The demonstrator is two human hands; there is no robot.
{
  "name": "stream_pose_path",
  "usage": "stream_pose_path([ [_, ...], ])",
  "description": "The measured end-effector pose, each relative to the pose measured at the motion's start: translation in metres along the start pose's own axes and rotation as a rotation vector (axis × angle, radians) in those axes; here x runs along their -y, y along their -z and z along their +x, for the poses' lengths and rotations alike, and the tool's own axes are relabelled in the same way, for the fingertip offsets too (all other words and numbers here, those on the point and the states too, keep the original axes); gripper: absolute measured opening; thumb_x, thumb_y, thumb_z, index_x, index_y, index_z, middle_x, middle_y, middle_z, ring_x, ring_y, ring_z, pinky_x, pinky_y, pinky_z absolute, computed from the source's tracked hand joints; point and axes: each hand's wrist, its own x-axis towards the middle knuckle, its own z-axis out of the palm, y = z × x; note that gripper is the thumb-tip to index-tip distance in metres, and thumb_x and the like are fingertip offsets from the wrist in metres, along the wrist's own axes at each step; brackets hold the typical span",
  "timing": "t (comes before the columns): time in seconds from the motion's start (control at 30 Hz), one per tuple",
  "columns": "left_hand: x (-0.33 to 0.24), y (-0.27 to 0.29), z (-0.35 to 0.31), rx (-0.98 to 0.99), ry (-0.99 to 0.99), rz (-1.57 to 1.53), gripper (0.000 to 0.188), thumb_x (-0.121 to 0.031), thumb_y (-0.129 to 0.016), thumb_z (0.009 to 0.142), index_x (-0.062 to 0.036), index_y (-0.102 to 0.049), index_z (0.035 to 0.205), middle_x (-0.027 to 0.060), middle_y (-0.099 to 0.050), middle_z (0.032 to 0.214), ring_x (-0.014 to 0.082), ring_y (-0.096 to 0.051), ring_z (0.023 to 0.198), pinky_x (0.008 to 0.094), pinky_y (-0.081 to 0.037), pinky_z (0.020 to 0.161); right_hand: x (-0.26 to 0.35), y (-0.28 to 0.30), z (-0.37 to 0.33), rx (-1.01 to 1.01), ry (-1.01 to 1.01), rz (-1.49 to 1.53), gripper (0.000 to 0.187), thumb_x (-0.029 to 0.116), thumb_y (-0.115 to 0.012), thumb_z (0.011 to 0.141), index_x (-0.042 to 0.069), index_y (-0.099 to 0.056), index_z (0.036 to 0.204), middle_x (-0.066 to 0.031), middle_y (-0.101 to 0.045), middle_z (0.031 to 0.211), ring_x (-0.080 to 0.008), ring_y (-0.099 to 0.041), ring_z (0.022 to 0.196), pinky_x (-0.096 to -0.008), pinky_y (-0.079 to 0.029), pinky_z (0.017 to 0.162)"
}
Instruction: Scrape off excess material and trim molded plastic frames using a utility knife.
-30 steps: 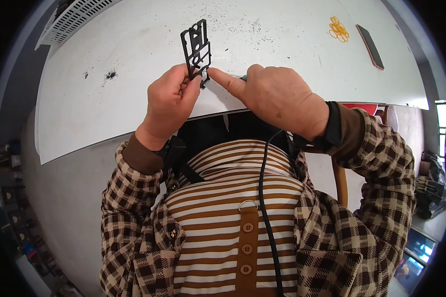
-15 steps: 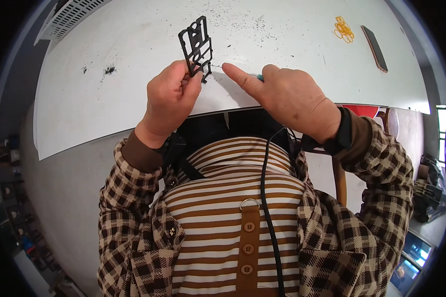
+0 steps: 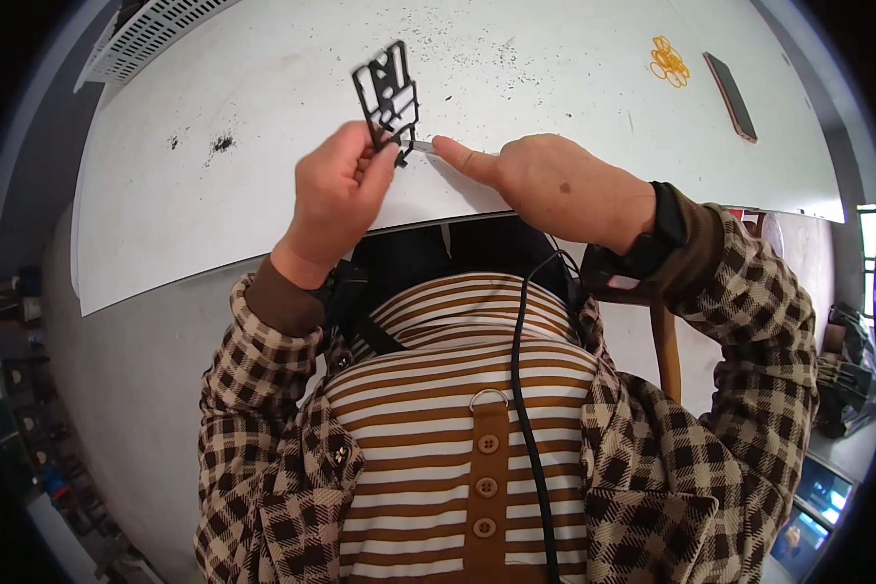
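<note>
My left hand (image 3: 339, 195) is closed on the lower end of a black plastic frame (image 3: 388, 93), which stands tilted above the table. The frame is thin, with several openings and crossbars. In my right hand (image 3: 566, 187) is a knife with a narrow, pale metal blade (image 3: 421, 147). Its handle is hidden under the fingers. My right thumb lies along the blade, whose tip reaches the lower right edge of the frame, close to my left fingertips.
Black shavings (image 3: 223, 143) lie in a small heap on the white table (image 3: 165, 234), with more scattered at the far side. Yellow rubber bands (image 3: 670, 62) and a dark phone (image 3: 731, 97) rest at the right. A light slatted basket (image 3: 146, 44) stands at the far left.
My right hand has turned, so the blade's flat side now shows and the teal handle is hidden. The frame has twisted slightly in my left hand and dropped a little.
</note>
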Motion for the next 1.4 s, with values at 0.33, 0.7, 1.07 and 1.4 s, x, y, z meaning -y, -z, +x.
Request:
stream_pose_path([
  [0.33, -0.006, 0.004, 0.001, 0.025, 0.014, -0.05, 0.006, 0.0, -0.059, 0.082, 0.0021, -0.053, 0.082, -0.0014, -0.054, 0.068, 0.0009, -0.046, 0.058, 0.0158, -0.039, 0.051, 0.015, 0.017, -0.002, -0.075, -0.047, -0.26, 0.071, -0.001, -0.052, 0.075, 0.014, -0.027, 0.139, -0.0083, -0.051, 0.064, -0.0208, -0.053, 0.053, -0.0312, -0.045, 0.049],
  [0.7, -0.007, 0.001, 0.004, 0.035, 0.005, -0.09, 0.006, 0.0, -0.058, 0.081, 0.0018, -0.053, 0.081, 0.0001, -0.056, 0.065, 0.0013, -0.048, 0.056, 0.0163, -0.041, 0.05, 0.007, 0.011, -0.006, -0.05, -0.053, -0.146, 0.07, 0.0, -0.053, 0.074, 0.015, -0.029, 0.139, -0.0074, -0.051, 0.063, -0.0199, -0.053, 0.053, -0.031, -0.044, 0.047],
  [1.07, -0.007, -0.001, 0.004, 0.039, 0.036, -0.117, 0.006, 0.0, -0.059, 0.081, 0.0015, -0.053, 0.08, 0.0, -0.055, 0.065, 0.0016, -0.048, 0.056, 0.0164, -0.041, 0.05, 0.002, 0.007, -0.002, -0.037, -0.041, -0.177, 0.072, -0.001, -0.053, 0.073, 0.015, -0.028, 0.139, -0.0072, -0.051, 0.062, -0.0202, -0.054, 0.053, -0.0313, -0.045, 0.049],
  [1.4, -0.009, 0.0, 0.005, 0.03, 0.073, -0.12, 0.008, -0.001, -0.058, 0.081, 0.0014, -0.052, 0.078, -0.0005, -0.054, 0.064, 0.0015, -0.046, 0.055, 0.0173, -0.039, 0.048, -0.001, 0.007, -0.006, -0.067, -0.013, -0.111, 0.07, -0.004, -0.051, 0.074, 0.013, -0.03, 0.138, -0.0086, -0.052, 0.062, -0.0224, -0.054, 0.056, -0.0324, -0.045, 0.051],
])
